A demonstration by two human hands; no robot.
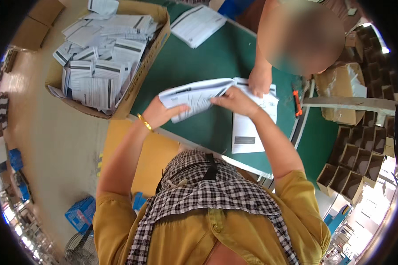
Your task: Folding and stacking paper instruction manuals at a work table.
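Observation:
My left hand grips the left end of a folded bundle of printed white papers, thumb across its face, held over the green tabletop. My right hand holds the right end of the same bundle, thumb on its front. Beneath and right of my right hand lies a stack of printed white sheets on the table. A co-worker's hand rests on the top part of that stack. An orange cutter lies at the table's right side.
A cardboard box full of printed papers stands at upper left. More sheets lie at the far edge. The co-worker leans in from across. Cartons and box dividers stand right. A blue crate sits lower left.

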